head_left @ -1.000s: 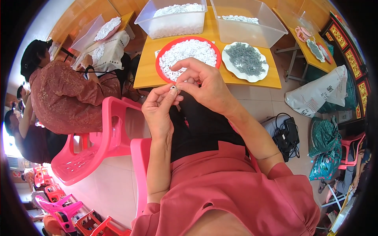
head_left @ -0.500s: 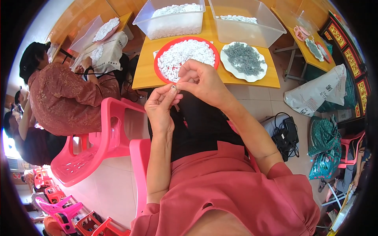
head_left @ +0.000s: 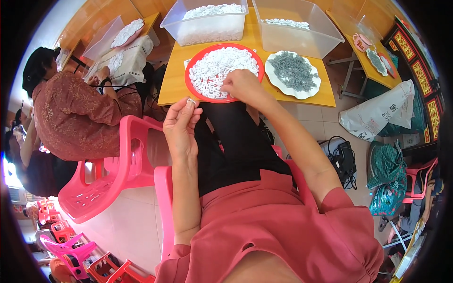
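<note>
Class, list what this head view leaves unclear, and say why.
All in the head view:
White piece: too small, and partly covered by the left hand, to read its shape.
Right hand at the red tray: its own back hides what, if anything, it holds.
Grey pieces: too small and heaped to count.
Person at far right: cut off by the picture's dark edge.

A small white piece (head_left: pixel 190 100) pokes up between the thumb and forefinger of the left hand (head_left: pixel 181 126), while many loose white link-shaped pieces (head_left: pixel 207 70) lie heaped in a round red tray (head_left: pixel 217 100).
</note>
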The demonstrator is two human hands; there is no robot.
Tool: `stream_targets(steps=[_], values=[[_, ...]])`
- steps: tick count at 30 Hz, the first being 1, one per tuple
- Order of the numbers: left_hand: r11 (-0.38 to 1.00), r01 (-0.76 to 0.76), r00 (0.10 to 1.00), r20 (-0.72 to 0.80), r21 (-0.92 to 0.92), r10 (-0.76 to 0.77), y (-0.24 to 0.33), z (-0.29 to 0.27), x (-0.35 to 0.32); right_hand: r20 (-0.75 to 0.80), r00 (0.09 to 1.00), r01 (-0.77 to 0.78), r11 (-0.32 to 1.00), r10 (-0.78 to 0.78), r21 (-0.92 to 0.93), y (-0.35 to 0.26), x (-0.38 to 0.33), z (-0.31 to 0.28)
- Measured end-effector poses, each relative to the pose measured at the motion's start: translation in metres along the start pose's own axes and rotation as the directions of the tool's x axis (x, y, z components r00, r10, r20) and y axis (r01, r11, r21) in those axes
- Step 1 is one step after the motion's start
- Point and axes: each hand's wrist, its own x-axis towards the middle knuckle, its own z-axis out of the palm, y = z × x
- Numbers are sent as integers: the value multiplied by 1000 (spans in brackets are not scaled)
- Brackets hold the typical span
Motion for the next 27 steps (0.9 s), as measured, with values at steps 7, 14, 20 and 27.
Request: stream_targets(steps=[7, 14, 20, 27], values=[[1000, 19, 999, 26, 22, -19, 1, -2, 0, 26, 999, -21, 968, 28, -249, 7, 21, 18], [998, 50, 999, 20, -29, -50, -5, -3, 3, 134, 988, -48, 983, 73, -179, 7, 27, 13], [994, 103, 994, 32, -37, -102, -7, -3, 1, 71, 997, -12, 996, 18, -90, 6, 23, 13], [955, 198, 973, 161, -221, -164, 3, 0, -5, 291, 957, -235, 565, -9, 791, -60, -34, -32]])
